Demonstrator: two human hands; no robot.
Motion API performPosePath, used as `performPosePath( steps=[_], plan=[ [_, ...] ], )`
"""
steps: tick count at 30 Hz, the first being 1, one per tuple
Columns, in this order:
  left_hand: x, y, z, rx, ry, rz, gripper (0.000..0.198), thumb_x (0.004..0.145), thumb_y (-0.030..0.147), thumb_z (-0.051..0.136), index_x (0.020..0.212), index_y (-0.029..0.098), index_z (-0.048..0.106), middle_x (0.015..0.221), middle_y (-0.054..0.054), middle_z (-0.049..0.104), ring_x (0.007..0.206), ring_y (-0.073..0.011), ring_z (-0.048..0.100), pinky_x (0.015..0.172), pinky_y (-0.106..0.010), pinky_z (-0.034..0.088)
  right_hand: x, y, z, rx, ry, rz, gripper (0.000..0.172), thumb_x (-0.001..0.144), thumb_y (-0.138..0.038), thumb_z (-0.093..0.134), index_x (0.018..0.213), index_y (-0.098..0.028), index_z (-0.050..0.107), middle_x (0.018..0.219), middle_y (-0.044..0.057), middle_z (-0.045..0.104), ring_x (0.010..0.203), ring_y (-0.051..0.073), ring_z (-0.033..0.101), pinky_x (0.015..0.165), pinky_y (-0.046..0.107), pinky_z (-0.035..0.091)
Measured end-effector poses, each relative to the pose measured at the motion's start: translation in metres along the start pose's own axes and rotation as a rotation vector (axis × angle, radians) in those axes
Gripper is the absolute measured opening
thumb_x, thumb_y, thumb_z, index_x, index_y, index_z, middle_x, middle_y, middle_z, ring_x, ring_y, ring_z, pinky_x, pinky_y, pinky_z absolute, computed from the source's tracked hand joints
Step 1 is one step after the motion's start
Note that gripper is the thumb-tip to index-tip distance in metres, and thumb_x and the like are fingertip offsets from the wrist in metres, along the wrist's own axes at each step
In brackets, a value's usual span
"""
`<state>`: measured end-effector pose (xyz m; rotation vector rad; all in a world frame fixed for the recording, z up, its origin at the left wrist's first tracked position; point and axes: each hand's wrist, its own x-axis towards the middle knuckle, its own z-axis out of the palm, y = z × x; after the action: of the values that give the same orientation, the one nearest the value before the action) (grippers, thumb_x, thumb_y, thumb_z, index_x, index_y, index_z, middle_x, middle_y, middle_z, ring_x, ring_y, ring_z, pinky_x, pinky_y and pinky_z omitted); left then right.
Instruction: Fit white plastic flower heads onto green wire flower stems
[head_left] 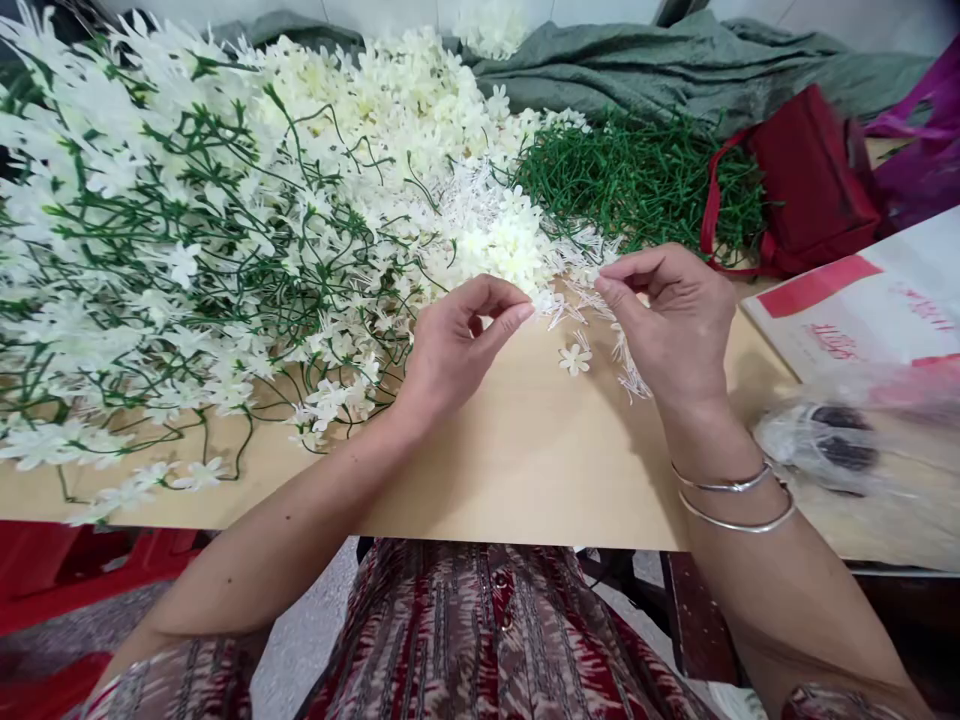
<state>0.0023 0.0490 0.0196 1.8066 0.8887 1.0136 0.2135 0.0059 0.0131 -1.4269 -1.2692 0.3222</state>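
My left hand (459, 345) is closed in a pinch, thumb against forefinger, at the edge of a heap of loose white blossoms (502, 240). Whatever is between those fingertips is too small to make out. To its right my right hand (675, 320), with two bangles at the wrist, also pinches, over scattered thin white stamens (630, 375). I cannot tell what it holds, if anything. A single white flower (575, 359) lies on the table between the hands. Green plastic stems (637, 180) are piled behind the right hand.
Finished-looking white flower sprays on green stems (225, 250) cover the left of the wooden table (510, 470). A dark red bag (817, 180), a white printed bag (877, 300) and a clear plastic bag with something dark (832, 440) lie at right. Grey-green cloth (645, 65) runs along the back.
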Motion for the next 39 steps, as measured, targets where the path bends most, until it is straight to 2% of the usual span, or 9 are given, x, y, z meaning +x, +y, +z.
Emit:
performPosePath(
  steps=[5, 11, 14, 17, 23, 27, 29, 34, 39],
  plan=[
    [0.001, -0.005, -0.001, -0.550, -0.054, -0.343, 0.029, 0.087, 0.048, 0.079, 0.092, 0.021, 0.072, 0.090, -0.003, 0.076, 0.088, -0.0139, 0.072, 0.073, -0.022, 0.053, -0.016, -0.019, 0.014, 0.277, -0.127, 0.095, 0.014, 0.081, -0.020, 0.083, 0.083, -0.028, 0.072, 0.081, 0.000, 0.070, 0.075, 0.019, 0.063, 0.074, 0.037, 0.050],
    [0.000, -0.006, -0.001, -0.730, -0.084, -0.447, 0.023, 0.087, 0.041, 0.081, 0.093, 0.020, 0.073, 0.090, -0.004, 0.078, 0.088, -0.0140, 0.073, 0.078, -0.024, 0.056, -0.027, -0.040, 0.018, 0.282, -0.117, 0.098, 0.016, 0.081, -0.019, 0.081, 0.083, -0.029, 0.069, 0.083, 0.000, 0.069, 0.079, 0.018, 0.064, 0.077, 0.036, 0.054],
    [-0.001, -0.006, 0.002, -0.645, -0.077, -0.378, 0.023, 0.090, 0.042, 0.077, 0.089, 0.020, 0.072, 0.088, -0.002, 0.076, 0.085, -0.0123, 0.071, 0.079, -0.025, 0.056, -0.027, -0.041, 0.018, 0.200, -0.169, 0.082, 0.013, 0.084, -0.024, 0.078, 0.094, -0.030, 0.071, 0.088, 0.002, 0.070, 0.080, 0.020, 0.065, 0.081, 0.039, 0.056],
    [-0.004, -0.005, 0.005, -0.475, -0.037, -0.262, 0.023, 0.092, 0.040, 0.075, 0.085, 0.019, 0.069, 0.083, 0.000, 0.072, 0.078, -0.0107, 0.065, 0.077, -0.025, 0.053, -0.028, -0.038, 0.019, 0.035, -0.204, -0.026, 0.016, 0.089, -0.024, 0.072, 0.104, -0.032, 0.074, 0.084, 0.003, 0.067, 0.079, 0.022, 0.064, 0.084, 0.043, 0.056],
    [-0.007, -0.006, 0.004, -0.126, 0.115, -0.057, 0.022, 0.100, 0.036, 0.065, 0.086, 0.019, 0.063, 0.079, 0.000, 0.068, 0.070, -0.0107, 0.058, 0.068, -0.024, 0.048, -0.025, -0.030, 0.019, -0.158, -0.136, -0.192, 0.015, 0.091, -0.020, 0.068, 0.084, -0.031, 0.075, 0.077, 0.002, 0.068, 0.074, 0.021, 0.063, 0.072, 0.039, 0.054],
    [-0.006, -0.007, 0.000, 0.189, 0.154, 0.236, 0.017, 0.104, 0.031, 0.060, 0.091, 0.020, 0.062, 0.095, -0.004, 0.074, 0.088, -0.0138, 0.067, 0.082, -0.027, 0.053, -0.024, -0.022, 0.019, -0.112, -0.084, -0.210, 0.009, 0.088, -0.020, 0.071, 0.091, -0.028, 0.076, 0.072, 0.000, 0.066, 0.071, 0.020, 0.063, 0.073, 0.039, 0.055],
    [-0.006, -0.007, -0.001, 0.312, 0.130, 0.326, 0.015, 0.105, 0.030, 0.058, 0.094, 0.021, 0.062, 0.098, -0.004, 0.075, 0.093, -0.0142, 0.069, 0.085, -0.027, 0.053, -0.026, -0.022, 0.021, -0.067, -0.119, -0.186, 0.017, 0.089, -0.021, 0.070, 0.104, -0.028, 0.075, 0.075, 0.000, 0.065, 0.073, 0.021, 0.064, 0.078, 0.042, 0.056],
    [-0.009, -0.008, 0.001, 0.285, 0.096, 0.232, 0.020, 0.107, 0.035, 0.055, 0.093, 0.022, 0.058, 0.083, 0.000, 0.073, 0.075, -0.0114, 0.070, 0.067, -0.022, 0.050, -0.033, -0.031, 0.024, -0.108, -0.214, -0.307, 0.034, 0.091, -0.015, 0.065, 0.120, -0.031, 0.074, 0.078, -0.001, 0.065, 0.073, 0.017, 0.063, 0.078, 0.038, 0.057],
    [-0.008, -0.006, 0.003, 0.199, 0.096, 0.165, 0.018, 0.105, 0.032, 0.059, 0.090, 0.022, 0.059, 0.079, 0.001, 0.072, 0.071, -0.0105, 0.069, 0.064, -0.021, 0.049, -0.029, -0.030, 0.021, -0.194, -0.135, -0.282, 0.020, 0.090, -0.016, 0.065, 0.096, -0.030, 0.079, 0.077, 0.000, 0.069, 0.072, 0.019, 0.065, 0.075, 0.038, 0.055]
  ],
)
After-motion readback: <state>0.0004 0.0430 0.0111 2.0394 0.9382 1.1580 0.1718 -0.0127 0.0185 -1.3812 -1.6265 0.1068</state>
